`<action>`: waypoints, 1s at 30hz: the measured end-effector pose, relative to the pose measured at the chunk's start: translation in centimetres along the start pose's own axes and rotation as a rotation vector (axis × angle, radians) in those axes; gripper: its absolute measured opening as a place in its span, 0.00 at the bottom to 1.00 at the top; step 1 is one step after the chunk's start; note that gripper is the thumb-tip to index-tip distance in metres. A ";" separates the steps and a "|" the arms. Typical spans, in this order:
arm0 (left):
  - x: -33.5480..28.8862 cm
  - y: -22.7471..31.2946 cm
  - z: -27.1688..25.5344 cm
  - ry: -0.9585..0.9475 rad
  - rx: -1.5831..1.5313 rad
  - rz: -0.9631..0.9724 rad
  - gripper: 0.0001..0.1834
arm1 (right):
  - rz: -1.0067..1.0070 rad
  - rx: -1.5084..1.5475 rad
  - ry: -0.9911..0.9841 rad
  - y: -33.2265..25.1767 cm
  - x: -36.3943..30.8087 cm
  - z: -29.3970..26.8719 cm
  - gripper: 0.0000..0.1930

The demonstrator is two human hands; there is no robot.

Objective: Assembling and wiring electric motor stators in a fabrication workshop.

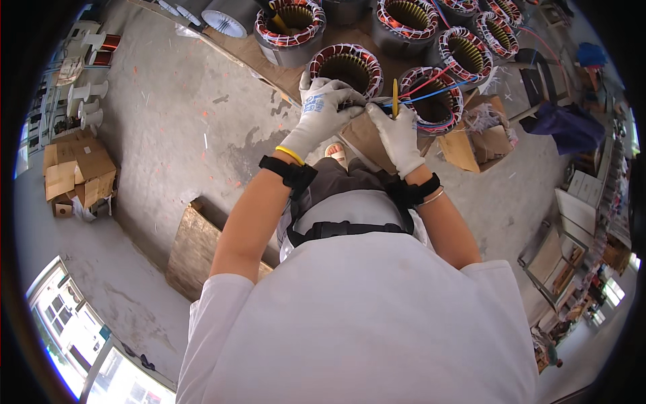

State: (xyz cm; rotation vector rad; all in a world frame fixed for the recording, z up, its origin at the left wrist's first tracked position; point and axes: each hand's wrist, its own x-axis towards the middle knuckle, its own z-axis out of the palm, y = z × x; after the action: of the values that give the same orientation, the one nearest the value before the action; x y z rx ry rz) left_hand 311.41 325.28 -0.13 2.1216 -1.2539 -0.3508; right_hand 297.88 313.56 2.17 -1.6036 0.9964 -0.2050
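A motor stator (363,56) with red windings laced in white cord stands upright at the table's near edge, its bore facing up. My left hand (323,111), in a white glove, lies over its near rim with curled fingers; what they pinch is hidden. Close to those fingertips, my gloved right hand (398,135) is closed, with a slim yellow pointed tool (395,97) sticking up from it. Blue leads (431,93) and red leads run from beside the right hand across another stator (444,111) on the right.
Several more stators (286,34) crowd the cardboard-covered table beyond. An open carton (464,151) with scraps stands right of my right hand. Cardboard boxes (81,168) and wire spools (87,94) are at the far left. A wooden board (192,242) leans near my left arm.
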 end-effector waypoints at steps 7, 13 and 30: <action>0.0 0.1 0.6 0.021 0.057 0.019 0.09 | -0.108 0.123 0.042 1.5 0.3 1.2 0.10; 0.1 -0.4 1.3 0.019 0.058 0.002 0.09 | -0.136 0.155 0.053 2.2 0.7 1.9 0.08; 0.1 -0.1 1.2 0.055 0.034 -0.007 0.12 | 0.133 0.204 -0.022 1.7 0.6 0.5 0.09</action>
State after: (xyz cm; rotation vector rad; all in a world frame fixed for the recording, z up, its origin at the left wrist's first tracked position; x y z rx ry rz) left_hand 310.92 324.76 -1.09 2.1500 -1.2298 -0.2733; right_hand 297.77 313.54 0.33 -1.3473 1.0275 -0.1914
